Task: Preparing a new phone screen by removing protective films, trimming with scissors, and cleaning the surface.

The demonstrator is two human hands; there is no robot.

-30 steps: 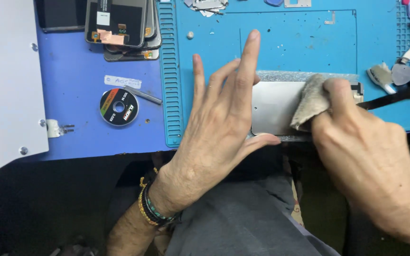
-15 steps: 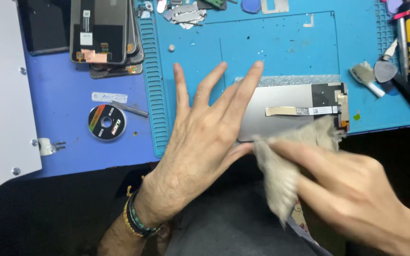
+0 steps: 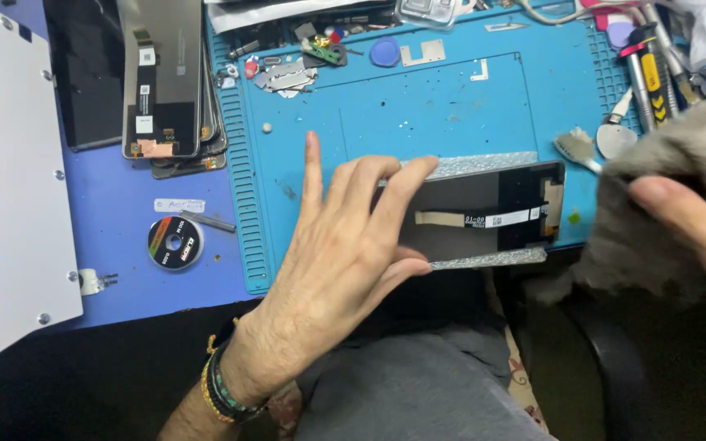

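Grey cloth [image 3: 672,220] half out of frame

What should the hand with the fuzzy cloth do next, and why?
Probably bring the grey cloth back down onto the phone screen panel and wipe again. The right hand holds the cloth lifted off to the side, apart from the panel, while the left hand lies flat on the panel's left end, pinning it to the blue mat.

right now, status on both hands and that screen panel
Left hand flat on the phone display panel, pinning it to the blue mat. Right hand off the panel, gripping a grey cloth. Nothing on panel.
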